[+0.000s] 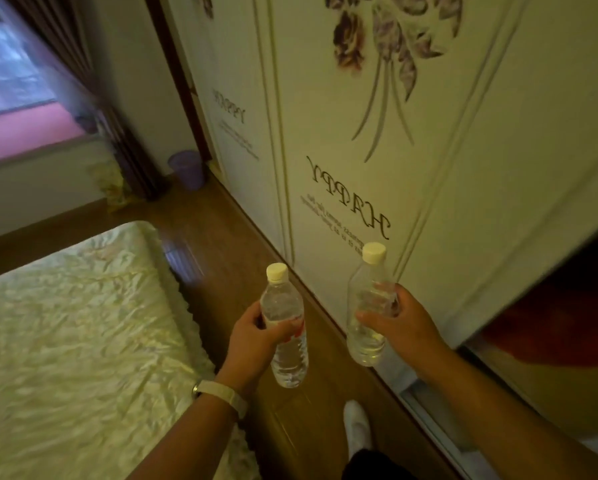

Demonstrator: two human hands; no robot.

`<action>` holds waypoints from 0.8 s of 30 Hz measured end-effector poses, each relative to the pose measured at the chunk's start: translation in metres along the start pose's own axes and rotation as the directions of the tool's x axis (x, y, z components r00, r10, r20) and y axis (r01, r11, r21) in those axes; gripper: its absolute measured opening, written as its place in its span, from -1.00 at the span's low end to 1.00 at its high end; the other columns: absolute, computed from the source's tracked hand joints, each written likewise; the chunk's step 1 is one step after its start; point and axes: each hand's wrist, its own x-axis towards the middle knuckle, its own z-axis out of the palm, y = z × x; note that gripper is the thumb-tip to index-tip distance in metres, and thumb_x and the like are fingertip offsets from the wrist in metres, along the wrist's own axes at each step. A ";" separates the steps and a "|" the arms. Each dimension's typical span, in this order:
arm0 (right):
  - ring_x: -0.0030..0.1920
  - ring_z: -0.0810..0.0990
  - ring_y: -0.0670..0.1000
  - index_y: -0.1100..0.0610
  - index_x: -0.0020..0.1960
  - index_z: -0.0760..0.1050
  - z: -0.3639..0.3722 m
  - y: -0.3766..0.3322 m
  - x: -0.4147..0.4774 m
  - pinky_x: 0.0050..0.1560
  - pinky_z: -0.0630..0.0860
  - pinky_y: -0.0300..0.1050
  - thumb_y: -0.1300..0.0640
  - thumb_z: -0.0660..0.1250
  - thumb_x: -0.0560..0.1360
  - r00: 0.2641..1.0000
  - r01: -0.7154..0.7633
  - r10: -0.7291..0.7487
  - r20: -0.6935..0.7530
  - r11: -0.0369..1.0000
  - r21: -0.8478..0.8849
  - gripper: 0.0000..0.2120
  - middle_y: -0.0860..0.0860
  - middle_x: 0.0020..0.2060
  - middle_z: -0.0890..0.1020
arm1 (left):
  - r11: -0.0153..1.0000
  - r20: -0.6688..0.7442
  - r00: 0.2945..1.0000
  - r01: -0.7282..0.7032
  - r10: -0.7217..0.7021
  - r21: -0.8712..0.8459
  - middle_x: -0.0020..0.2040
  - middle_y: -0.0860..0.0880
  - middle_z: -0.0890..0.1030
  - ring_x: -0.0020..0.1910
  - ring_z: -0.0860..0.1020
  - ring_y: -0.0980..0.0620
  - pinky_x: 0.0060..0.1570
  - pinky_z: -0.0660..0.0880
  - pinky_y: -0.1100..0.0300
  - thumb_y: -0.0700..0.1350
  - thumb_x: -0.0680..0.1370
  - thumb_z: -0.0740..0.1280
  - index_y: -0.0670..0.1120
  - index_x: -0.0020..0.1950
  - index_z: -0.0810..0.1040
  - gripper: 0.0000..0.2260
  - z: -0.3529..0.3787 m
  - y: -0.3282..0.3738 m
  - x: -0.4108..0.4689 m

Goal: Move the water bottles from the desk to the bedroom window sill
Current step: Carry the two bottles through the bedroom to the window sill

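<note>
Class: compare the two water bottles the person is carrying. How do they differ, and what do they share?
The left bottle shows a red label; the right bottle shows none. The left bottle looks fuller; the right bottle seems about half full. Both are clear, white-capped, roughly upright, gripped mid-body by the left hand and right hand.

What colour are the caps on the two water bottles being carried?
Both caps look white to off-white in the dim, yellowish head view.

Both forearms reach forward, left hand (252, 337) curled round the left bottle (288, 362), right hand (401, 323) round the right bottle (365, 341).
</note>
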 end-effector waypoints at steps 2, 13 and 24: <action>0.10 0.59 -0.09 -0.11 0.26 0.44 0.006 -0.007 0.030 0.14 0.56 -0.04 0.08 0.54 0.41 0.999 0.018 -0.017 0.051 1.000 -0.006 -0.51 -0.15 0.08 0.60 | 1.000 -0.067 0.998 -0.008 0.008 0.008 0.05 0.06 0.70 0.02 0.67 0.03 -0.03 0.60 0.11 -0.13 0.39 0.57 0.06 0.22 0.57 -0.57 -0.004 0.004 0.020; 0.15 0.59 0.04 -0.02 0.31 0.43 0.044 -0.050 0.199 0.21 0.54 0.08 0.06 0.54 0.41 0.930 0.093 -0.069 0.360 0.994 -0.049 -0.48 -0.01 0.14 0.61 | 0.999 -0.379 0.925 -0.028 0.016 -0.027 0.02 0.00 0.73 0.00 0.70 0.02 -0.06 0.62 0.15 -0.20 0.34 0.59 -0.04 0.19 0.62 -0.56 -0.010 0.049 0.113; 0.13 0.62 0.06 0.03 0.29 0.49 0.105 -0.097 0.299 0.14 0.57 0.05 0.04 0.55 0.40 0.866 0.127 -0.084 0.492 0.991 -0.054 -0.50 0.00 0.12 0.65 | 0.992 -0.612 0.791 -0.075 -0.003 -0.102 -0.03 -0.03 0.73 -0.09 0.70 0.07 -0.24 0.59 0.31 -0.29 0.36 0.56 -0.11 0.15 0.63 -0.62 -0.062 0.080 0.166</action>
